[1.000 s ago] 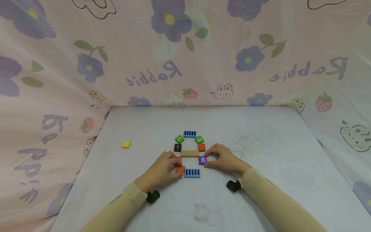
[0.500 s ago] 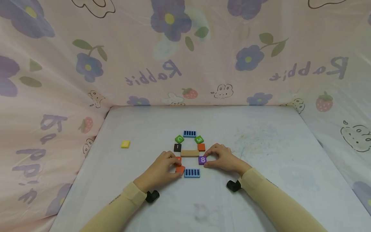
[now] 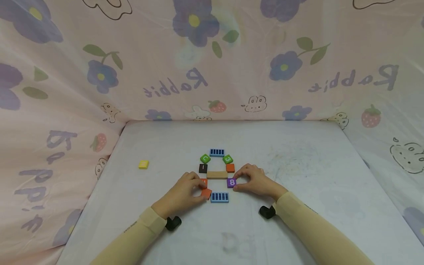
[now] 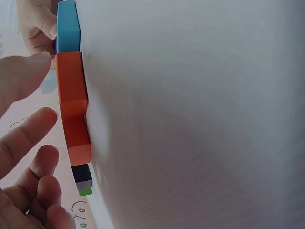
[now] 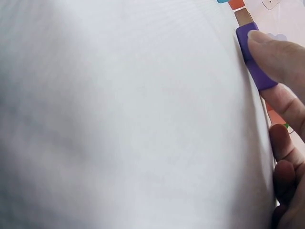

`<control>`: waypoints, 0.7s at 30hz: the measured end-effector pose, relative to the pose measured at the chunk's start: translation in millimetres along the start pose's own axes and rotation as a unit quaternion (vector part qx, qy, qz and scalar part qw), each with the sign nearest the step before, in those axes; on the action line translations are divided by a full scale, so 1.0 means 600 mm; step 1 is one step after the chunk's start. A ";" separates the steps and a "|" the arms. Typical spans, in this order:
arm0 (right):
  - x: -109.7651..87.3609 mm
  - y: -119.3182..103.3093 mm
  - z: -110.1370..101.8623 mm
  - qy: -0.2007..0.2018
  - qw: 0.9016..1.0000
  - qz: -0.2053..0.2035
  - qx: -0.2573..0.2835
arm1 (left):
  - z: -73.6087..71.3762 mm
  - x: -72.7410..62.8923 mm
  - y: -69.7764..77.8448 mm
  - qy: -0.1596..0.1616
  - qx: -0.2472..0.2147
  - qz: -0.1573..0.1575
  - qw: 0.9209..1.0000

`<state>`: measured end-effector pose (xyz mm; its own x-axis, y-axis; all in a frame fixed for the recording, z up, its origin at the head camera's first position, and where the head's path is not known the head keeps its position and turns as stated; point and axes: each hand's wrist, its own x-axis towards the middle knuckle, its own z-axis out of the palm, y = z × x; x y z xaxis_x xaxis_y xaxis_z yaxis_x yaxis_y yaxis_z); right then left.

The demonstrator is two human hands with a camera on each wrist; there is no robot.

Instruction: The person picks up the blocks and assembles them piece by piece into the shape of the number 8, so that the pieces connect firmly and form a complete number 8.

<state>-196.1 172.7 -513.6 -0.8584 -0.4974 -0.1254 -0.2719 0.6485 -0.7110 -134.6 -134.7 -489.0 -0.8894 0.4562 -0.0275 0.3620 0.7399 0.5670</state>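
My right hand (image 3: 256, 181) pinches a purple tile marked 8 (image 3: 231, 182) between thumb and index finger; the right wrist view shows the thumb laid on the tile's face. On the other side, my left hand (image 3: 182, 194) hovers with parted fingers around two orange tiles. The nearer, plain orange tile (image 3: 207, 194) sits slightly turned beside a blue tile with dark bars (image 3: 220, 197). Behind it, the index finger partly covers the other orange tile (image 3: 205, 181). In the left wrist view, thumb and index fingertips stand just off these tiles' edges.
A wooden block (image 3: 216, 175) crosses the middle of the arrangement. Beyond it lie a black tile (image 3: 203, 168), an orange tile (image 3: 230, 168), two green tiles (image 3: 205, 159) and another barred blue tile (image 3: 216, 152). A yellow tile (image 3: 143, 164) lies apart at left; patterned cloth walls surround the white table.
My left thumb has drawn back slightly to the left, uncovering more of the nearer orange tile. My right hand keeps its place at the purple tile.
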 end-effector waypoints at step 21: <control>-0.001 -0.006 -0.003 -0.002 1.000 0.006 0.003 | 0.001 0.000 0.000 0.000 0.005 0.000 1.000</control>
<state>-195.4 171.9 -509.9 -0.8598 -0.4918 -0.1372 -0.2587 0.6513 -0.7134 -134.6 -134.3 -489.2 -0.8895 0.4562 -0.0267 0.3653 0.7450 0.5581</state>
